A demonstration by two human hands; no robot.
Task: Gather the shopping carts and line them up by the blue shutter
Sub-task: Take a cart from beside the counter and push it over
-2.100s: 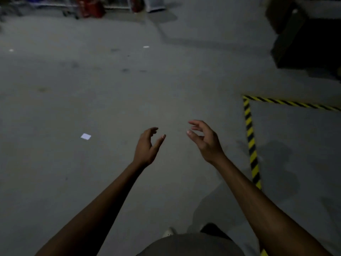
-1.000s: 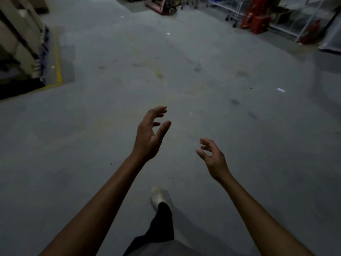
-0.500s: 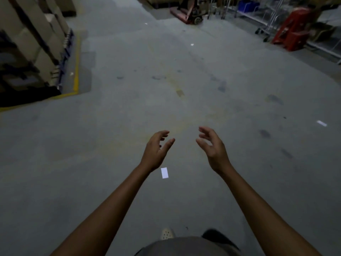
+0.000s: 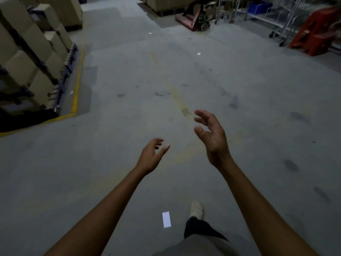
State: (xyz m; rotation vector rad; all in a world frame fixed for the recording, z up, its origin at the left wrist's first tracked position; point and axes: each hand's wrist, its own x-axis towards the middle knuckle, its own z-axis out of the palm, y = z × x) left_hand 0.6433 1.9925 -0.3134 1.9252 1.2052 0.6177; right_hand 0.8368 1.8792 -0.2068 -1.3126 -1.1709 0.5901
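Down at six o'clock, pale shoe [image 4: 196, 210] planted on the grey concrete floor [image 4: 129, 108], white paper slip [image 4: 166, 219] just beside it at seven. Up from there, both bare arms reaching forward over the floor. Left hand [image 4: 150, 157] low at dead centre, fingers [image 4: 156, 141] loosely curved and spread from the thumb, gripping nothing. Right hand [image 4: 212, 135] a touch higher at one o'clock, palm turned inward, fingers [image 4: 203, 114] relaxed and apart, nothing in them either. Hands apart, not touching.

Further out at nine to ten o'clock, stacked cardboard boxes [image 4: 27, 52] behind a yellow floor line [image 4: 77, 82]. Far off at twelve, a red pallet jack [image 4: 193, 21]. Far at one to two o'clock, wheeled wire frames [image 4: 282, 24] just beside a red plastic stand [image 4: 313, 36]. Too dim and distant to tell whether those are the shopping carts.
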